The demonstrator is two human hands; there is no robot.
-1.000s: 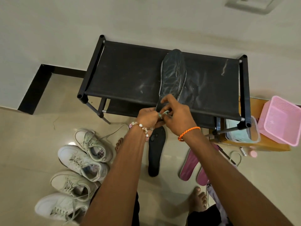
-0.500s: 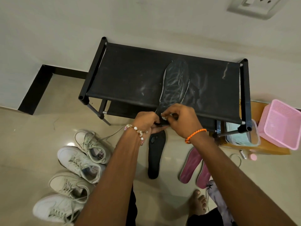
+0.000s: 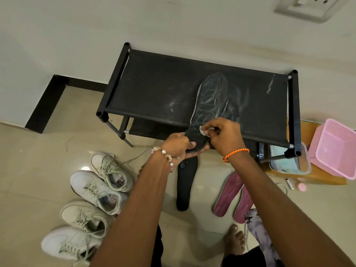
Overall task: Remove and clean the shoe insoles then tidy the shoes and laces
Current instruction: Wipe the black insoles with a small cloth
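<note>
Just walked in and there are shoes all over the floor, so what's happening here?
A person is cleaning shoe insoles at a black rack. The left hand grips the heel end of a dark insole lying on the rack, while the right hand pinches a small pale wipe against it. Another dark insole and two pink insoles lie on the floor, beside four white sneakers with loose laces.

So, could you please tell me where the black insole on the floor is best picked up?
Pinch the black insole at its near, narrow end, coming from above; it lies flat on the floor with that end clear, while its far end is under the hands.
</note>
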